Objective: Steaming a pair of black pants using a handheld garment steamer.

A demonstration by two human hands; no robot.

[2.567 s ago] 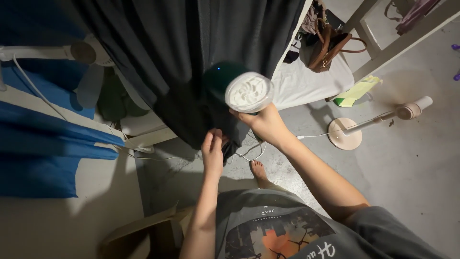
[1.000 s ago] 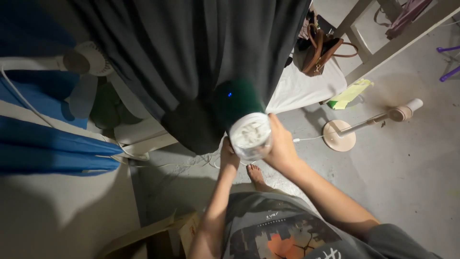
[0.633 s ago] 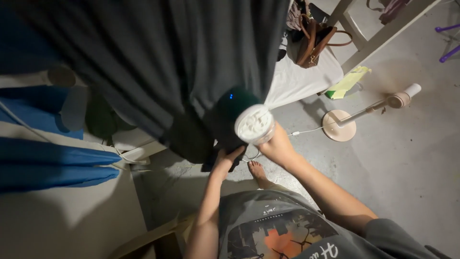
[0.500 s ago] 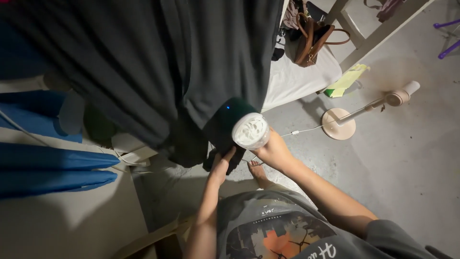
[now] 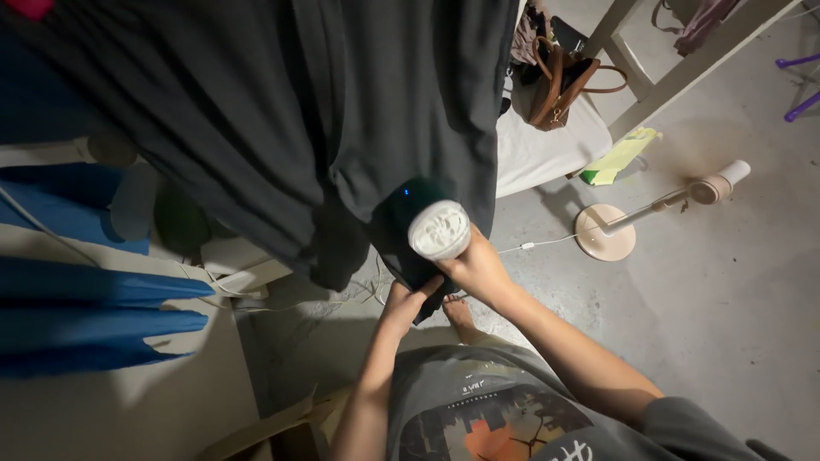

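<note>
View from the head camera, looking down. The right hand [image 5: 480,271] grips a handheld garment steamer [image 5: 423,224], its fingers clenched around the dark green body; the white round end faces the camera and a small blue light shows on the body. The steamer presses against a dark grey hanging garment [image 5: 342,111] that fills the upper middle of the view. The left hand [image 5: 406,305] pinches the garment's lower hem just below the steamer, fingers closed on the cloth.

A flattened brown cardboard box [image 5: 265,427] lies at the lower edge, partly cut off. A yellow-green flat package [image 5: 619,158] rests on the floor beside a white bed frame [image 5: 675,81]. A brown handbag [image 5: 555,81] sits on the white mattress [image 5: 547,149]. A beige lamp [image 5: 636,224] with a round base lies tipped over on the grey floor [image 5: 726,299], its white cord running toward the steamer. Blue cloth [image 5: 77,299] hangs at left. The garment's top is cut off, and what lies in shadow behind it cannot be made out. One bare foot [image 5: 459,314] shows between the arms.
</note>
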